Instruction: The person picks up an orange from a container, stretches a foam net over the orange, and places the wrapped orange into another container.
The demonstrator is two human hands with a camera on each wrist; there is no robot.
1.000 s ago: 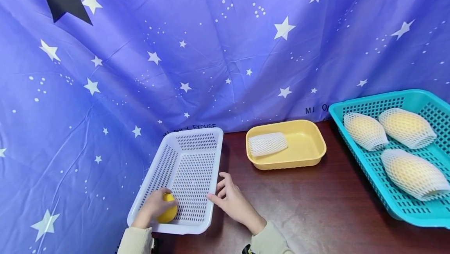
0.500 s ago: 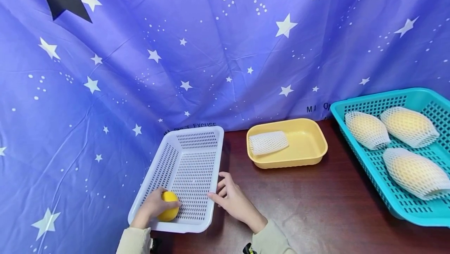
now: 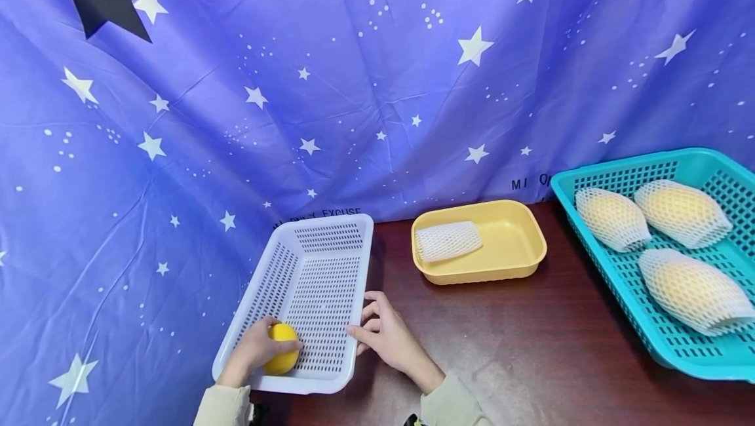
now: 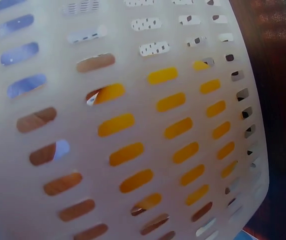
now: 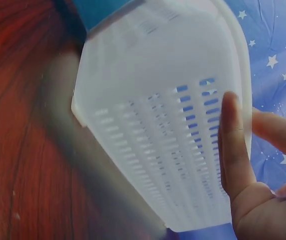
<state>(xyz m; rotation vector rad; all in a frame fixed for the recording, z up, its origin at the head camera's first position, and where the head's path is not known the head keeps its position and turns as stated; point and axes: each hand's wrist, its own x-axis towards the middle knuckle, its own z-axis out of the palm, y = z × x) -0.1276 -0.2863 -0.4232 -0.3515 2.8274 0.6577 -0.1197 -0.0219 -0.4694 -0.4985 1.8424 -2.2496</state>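
In the head view, my left hand point(image 3: 257, 347) holds a smooth yellow mango point(image 3: 282, 348) low down in the near end of a white slotted basket point(image 3: 327, 383). The left wrist view looks through the basket wall point(image 4: 97, 110); yellow mango skin point(image 4: 178, 127) and parts of the hand show in the slots. My right hand point(image 3: 386, 339) pinches the basket's right rim. In the right wrist view, one finger point(image 5: 235, 150) lies against the outer wall and another digit reaches over the rim. The mango's underside is hidden.
A yellow tray point(image 3: 513, 242) to the right holds a white foam net sleeve point(image 3: 449, 241). Farther right, a teal basket point(image 3: 649, 341) holds 3 mangoes in foam nets point(image 3: 693, 291). A blue star-printed curtain point(image 3: 383, 85) hangs behind the dark wooden table point(image 3: 501, 341).
Slightly more of the mango shows under my left hand, which has shifted a little on it. My right hand stays at the basket rim, and the trays have not moved.
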